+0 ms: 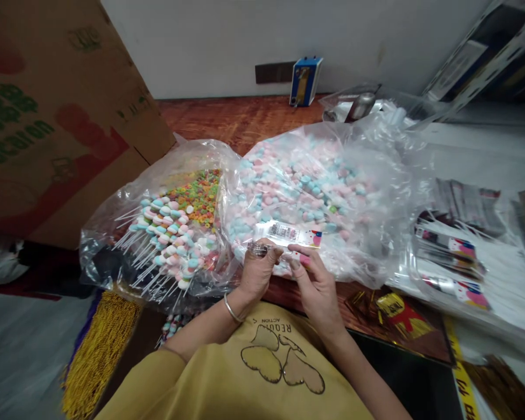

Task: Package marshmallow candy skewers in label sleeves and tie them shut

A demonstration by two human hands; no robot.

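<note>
My left hand [258, 271], with a bangle at the wrist, is closed round the left end of some small clear printed plastic wrappers [284, 232]. The right end of these wrappers carries a colourful pattern. Thumb and fingertips of my right hand [312, 283] pinch the pink-patterned end of a lower wrapper. What lies inside my left fist is partly hidden. Just beyond both hands is a large clear bag of pink, white and blue marshmallows [301, 175]. Marshmallow skewers [170, 233] on white sticks lie to the left, beside a clear bag of coloured candy rings [199, 195].
A big cardboard box [61, 128] stands at the left. White sticks [503, 262] and more printed wrappers [450, 245] lie at the right. A blue device [305, 81] stands by the wall. A gold-and-red packet [402, 315] sits near the table's front edge.
</note>
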